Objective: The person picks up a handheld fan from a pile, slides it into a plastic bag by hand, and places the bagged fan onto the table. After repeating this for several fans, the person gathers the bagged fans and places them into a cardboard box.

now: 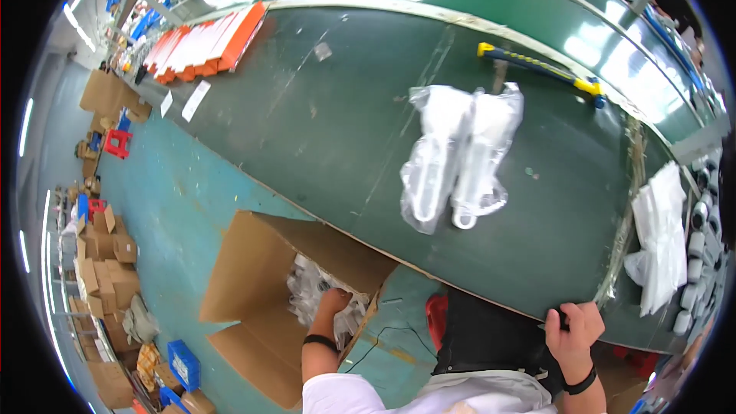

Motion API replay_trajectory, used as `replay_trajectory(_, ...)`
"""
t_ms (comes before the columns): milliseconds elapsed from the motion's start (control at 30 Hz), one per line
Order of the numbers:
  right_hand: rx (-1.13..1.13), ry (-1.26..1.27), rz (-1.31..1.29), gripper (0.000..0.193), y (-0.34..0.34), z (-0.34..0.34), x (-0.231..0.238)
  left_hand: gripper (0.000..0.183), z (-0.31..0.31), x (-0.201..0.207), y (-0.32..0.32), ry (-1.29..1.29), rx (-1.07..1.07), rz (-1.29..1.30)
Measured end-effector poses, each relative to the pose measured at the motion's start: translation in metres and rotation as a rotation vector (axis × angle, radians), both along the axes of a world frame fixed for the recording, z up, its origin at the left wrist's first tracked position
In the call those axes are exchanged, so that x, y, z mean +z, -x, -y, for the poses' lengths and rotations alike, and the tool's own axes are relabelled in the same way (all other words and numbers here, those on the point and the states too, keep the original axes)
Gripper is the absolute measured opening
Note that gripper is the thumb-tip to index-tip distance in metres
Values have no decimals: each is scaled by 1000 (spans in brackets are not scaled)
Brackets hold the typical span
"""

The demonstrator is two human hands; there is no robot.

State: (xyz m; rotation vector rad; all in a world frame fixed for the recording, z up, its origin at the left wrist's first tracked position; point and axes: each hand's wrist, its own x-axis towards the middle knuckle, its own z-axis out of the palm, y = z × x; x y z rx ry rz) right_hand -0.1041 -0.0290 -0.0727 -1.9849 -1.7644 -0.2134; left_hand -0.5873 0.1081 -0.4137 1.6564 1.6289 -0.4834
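My left hand (335, 301) reaches down into an open cardboard box (253, 268) beside the table. Its fingers are closed at a heap of clear plastic bags (307, 287); just what they grip is partly hidden. At the near edge of the dark green table (330, 123), my right hand (576, 330) curls its fingers and thumb round the edge. Two white long-handled items in clear bags lie side by side farther up the table: a left one (433, 161) and a right one (484, 157).
A yellow-and-black hammer-like tool (540, 69) lies at the far edge. White plastic bags (661, 241) are at the right. Orange-and-white cartons (203, 46) line the far left. Cardboard boxes (107, 261) and a blue crate (183, 366) stand on the floor.
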Motion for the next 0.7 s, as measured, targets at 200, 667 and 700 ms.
replay_trajectory(200, 104, -115, -26, 19, -5, -6, 0, 30, -25, 220, -27, -688, 393, 38)
replay_trajectory(667, 173, -190, -68, 19, -17, 10, 2, 53, -89, 411, -325, -978, -214, 54)
replay_trajectory(700, 179, -196, -79, 19, -17, 9, 2, 59, -93, 410, -329, -789, -167, -74)
